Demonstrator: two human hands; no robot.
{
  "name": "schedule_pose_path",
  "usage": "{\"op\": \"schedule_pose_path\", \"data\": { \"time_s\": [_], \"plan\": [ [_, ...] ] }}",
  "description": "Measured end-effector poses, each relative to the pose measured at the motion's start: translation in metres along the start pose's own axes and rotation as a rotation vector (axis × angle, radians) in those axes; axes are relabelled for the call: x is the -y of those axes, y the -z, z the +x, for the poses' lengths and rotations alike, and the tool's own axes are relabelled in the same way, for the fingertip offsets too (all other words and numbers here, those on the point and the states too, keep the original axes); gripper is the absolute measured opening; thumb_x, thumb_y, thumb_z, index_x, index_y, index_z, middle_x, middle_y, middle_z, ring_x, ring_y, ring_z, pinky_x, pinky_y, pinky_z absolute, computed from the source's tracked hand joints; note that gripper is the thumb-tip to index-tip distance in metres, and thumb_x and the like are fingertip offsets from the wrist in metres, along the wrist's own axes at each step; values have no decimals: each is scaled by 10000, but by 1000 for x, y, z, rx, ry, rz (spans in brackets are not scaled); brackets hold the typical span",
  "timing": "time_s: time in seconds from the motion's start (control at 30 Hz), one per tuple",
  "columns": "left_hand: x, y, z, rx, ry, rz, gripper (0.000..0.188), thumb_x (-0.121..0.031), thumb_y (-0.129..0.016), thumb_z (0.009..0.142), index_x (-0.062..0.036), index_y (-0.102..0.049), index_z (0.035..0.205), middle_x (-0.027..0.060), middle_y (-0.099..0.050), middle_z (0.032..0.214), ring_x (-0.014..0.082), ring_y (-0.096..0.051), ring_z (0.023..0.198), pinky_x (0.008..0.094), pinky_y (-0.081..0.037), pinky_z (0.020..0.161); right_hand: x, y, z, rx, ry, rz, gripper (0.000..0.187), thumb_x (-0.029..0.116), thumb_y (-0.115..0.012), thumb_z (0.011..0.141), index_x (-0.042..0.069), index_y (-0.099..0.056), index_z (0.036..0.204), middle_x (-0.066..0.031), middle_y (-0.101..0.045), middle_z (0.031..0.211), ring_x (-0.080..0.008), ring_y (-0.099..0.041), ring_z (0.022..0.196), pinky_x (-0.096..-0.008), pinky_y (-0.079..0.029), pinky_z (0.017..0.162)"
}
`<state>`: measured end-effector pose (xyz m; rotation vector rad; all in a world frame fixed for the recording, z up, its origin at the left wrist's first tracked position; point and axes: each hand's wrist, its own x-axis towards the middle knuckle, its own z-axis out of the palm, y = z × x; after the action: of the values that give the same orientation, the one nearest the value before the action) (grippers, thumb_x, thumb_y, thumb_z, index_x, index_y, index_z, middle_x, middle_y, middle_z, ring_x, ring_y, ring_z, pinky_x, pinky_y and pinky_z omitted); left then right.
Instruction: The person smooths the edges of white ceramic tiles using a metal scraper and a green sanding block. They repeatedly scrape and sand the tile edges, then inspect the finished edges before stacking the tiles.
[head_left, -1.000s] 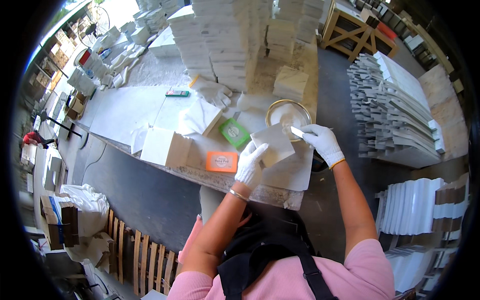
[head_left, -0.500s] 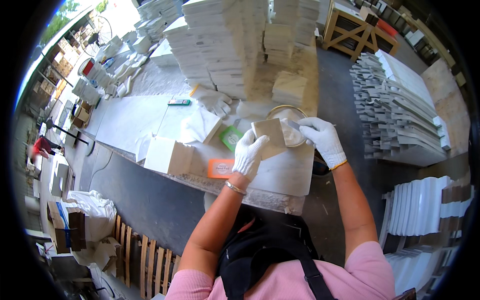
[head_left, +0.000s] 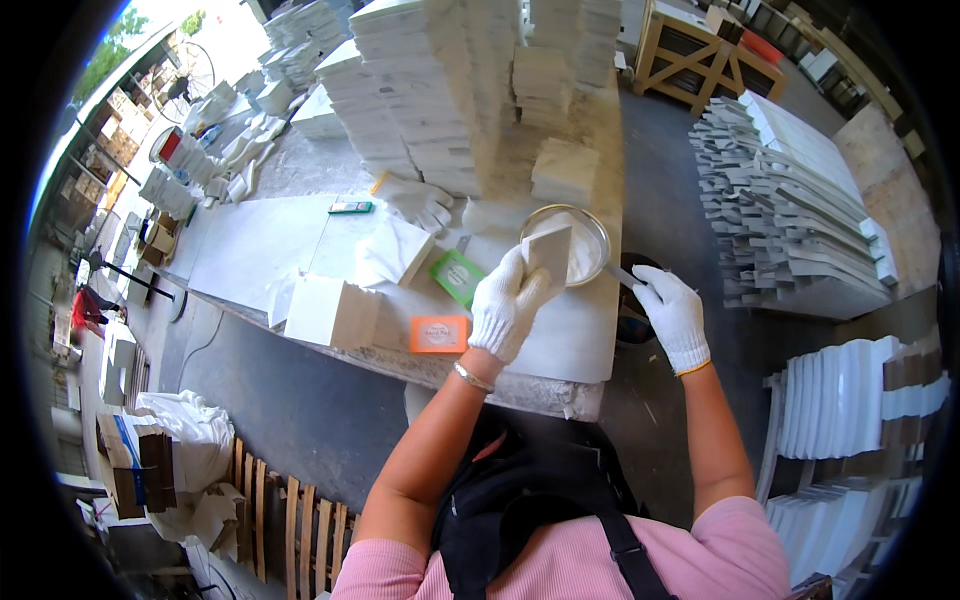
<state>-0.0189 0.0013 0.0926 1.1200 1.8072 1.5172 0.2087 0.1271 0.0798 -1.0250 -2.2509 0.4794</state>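
My left hand (head_left: 510, 308), in a white knit glove, pinches a small square stone tile (head_left: 548, 252) that stands tilted up on the near side of a round tin (head_left: 604, 238). White paste (head_left: 580, 258) fills part of the tin, and the tile hides some of it. My right hand (head_left: 672, 312), gloved too, is closed on a thin putty knife (head_left: 623, 274) just past the table's right edge. The blade points left toward the tin. Left of my left hand lie a green hand pad (head_left: 458, 277) and an orange one (head_left: 438, 334).
Stacked white tiles (head_left: 425, 95) rise at the table's back. A block of tiles (head_left: 325, 312) stands front left, and a spare glove (head_left: 415, 203) lies behind. Below the right edge is a dark bucket (head_left: 636, 322). Long stone strips (head_left: 785, 210) are piled at right.
My right hand with the putty knife has moved right and down, away from the tile. The tile has tipped more upright in my left hand, uncovering more of the tin.
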Motion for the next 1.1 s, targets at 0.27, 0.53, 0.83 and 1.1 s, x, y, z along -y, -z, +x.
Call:
{"op": "schedule_pose_path", "data": {
  "time_s": [0.27,0.53,0.83,1.1],
  "plan": [
    [26,-19,-41,202,423,-578,348,-165,-645,935,31,-627,1222,60,-685,1068,126,-636,936,284,-515,830,-20,-2,-60,195,-139,-41,390,173,-721,862,89,-685,1242,-122,-702,925,-248,-680,788,-351,-531,733],
    [75,-46,-64,280,497,-688,347,-161,-644,957,38,-618,1240,88,-684,1102,146,-641,968,297,-518,867,-24,6,-101,342,-282,-49,311,274,-661,863,156,-699,1148,-128,-712,991,-343,-678,920,-440,-538,790],
    [62,-34,-47,235,52,615,590,-431,-631,907,-69,-530,1363,219,-707,956,394,-688,870,477,-527,759,-11,9,-124,219,-417,201,242,230,-688,891,80,-704,1081,-72,-718,882,-172,-672,768,-322,-529,703],
    [72,-23,-63,137,-145,702,510,-394,-632,914,-148,-538,1350,163,-720,934,390,-687,837,493,-526,715,29,-27,-146,342,-499,590,180,180,-678,942,30,-667,1041,-26,-670,797,-100,-631,697,-273,-503,652]
  ]
}}
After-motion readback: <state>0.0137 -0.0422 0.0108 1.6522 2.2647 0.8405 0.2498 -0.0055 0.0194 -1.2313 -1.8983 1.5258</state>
